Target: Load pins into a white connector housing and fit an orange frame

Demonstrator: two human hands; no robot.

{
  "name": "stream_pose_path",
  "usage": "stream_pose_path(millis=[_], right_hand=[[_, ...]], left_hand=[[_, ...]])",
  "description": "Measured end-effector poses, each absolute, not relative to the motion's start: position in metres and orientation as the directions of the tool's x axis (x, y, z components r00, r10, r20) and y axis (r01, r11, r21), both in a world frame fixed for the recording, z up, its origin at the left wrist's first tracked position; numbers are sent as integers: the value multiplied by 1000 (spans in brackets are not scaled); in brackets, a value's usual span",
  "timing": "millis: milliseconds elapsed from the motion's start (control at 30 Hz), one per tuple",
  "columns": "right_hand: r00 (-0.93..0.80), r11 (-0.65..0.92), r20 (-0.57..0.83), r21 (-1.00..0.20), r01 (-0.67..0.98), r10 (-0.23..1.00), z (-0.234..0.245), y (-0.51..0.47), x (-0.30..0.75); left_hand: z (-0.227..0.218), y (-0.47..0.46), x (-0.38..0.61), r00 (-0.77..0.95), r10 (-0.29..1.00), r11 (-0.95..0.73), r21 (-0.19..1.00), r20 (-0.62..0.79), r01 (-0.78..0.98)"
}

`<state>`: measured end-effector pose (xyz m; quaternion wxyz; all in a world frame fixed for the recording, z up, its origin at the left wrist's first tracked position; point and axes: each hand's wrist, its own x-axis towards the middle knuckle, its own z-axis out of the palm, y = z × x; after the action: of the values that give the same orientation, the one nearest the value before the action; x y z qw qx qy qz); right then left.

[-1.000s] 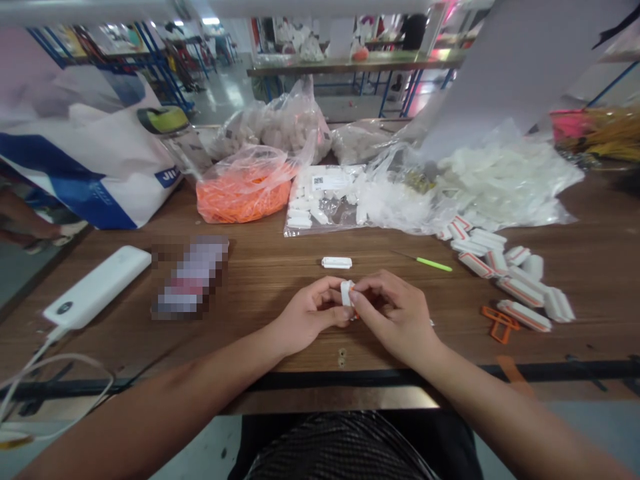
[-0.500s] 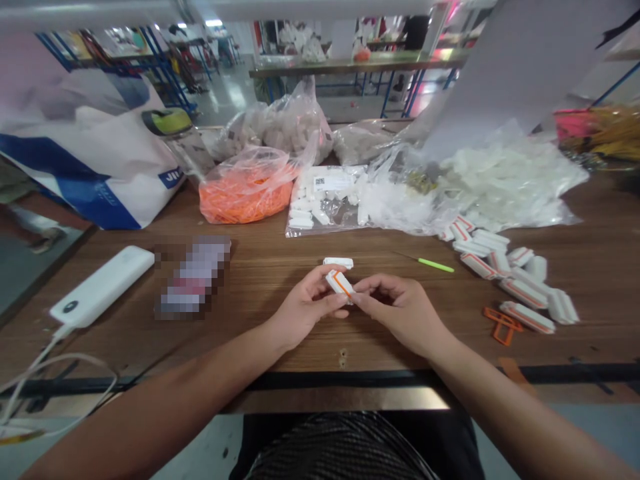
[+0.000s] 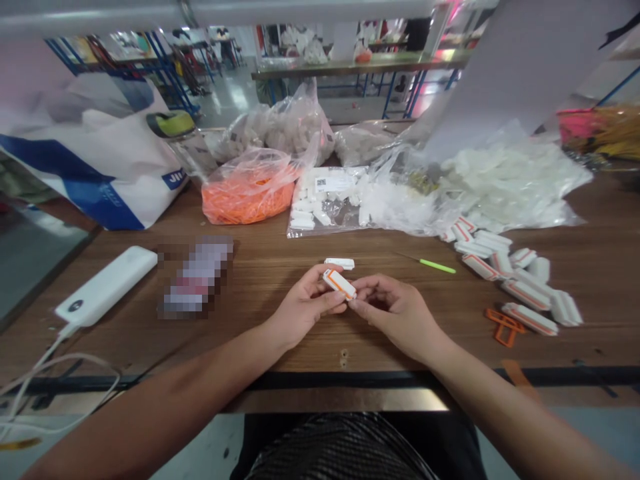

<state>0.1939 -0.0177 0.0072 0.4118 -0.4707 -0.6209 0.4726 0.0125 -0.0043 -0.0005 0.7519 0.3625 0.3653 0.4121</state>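
Between my two hands is a small white plastic case with an orange strip along its side, tilted down to the right. My left hand grips its left and lower side between thumb and fingers. At its lower right end, the thumb and fingertips of my right hand close on the corner. Just beyond my left fingertips, a similar white piece lies on the table. Farther right are a pile of white cases with orange strips and a few loose orange frames.
A green-handled pick lies right of centre. Behind stand a bag of orange parts, a bag of white parts and a heap of clear bags. On the left are a white power bank, a blurred-out phone and a bottle.
The white case has turned slightly in my fingers, so more of its long side shows. My right thumb has slid lower, to its end. The view has shifted a little.
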Motion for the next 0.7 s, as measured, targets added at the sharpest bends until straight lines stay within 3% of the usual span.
stream_pose_path(millis=[200,567,700], right_hand=[[-174,179,145,-963,203,974,8,-18,193],[-288,18,-42,-979,205,957,15,-13,201],[-289,37,-38,-968,249,957,16,-11,205]], left_hand=[[-3,-3,13,406,894,352,858,-190,-375],[3,-5,10,517,853,224,945,-73,-237],[2,-7,10,526,850,173,964,-43,-201]])
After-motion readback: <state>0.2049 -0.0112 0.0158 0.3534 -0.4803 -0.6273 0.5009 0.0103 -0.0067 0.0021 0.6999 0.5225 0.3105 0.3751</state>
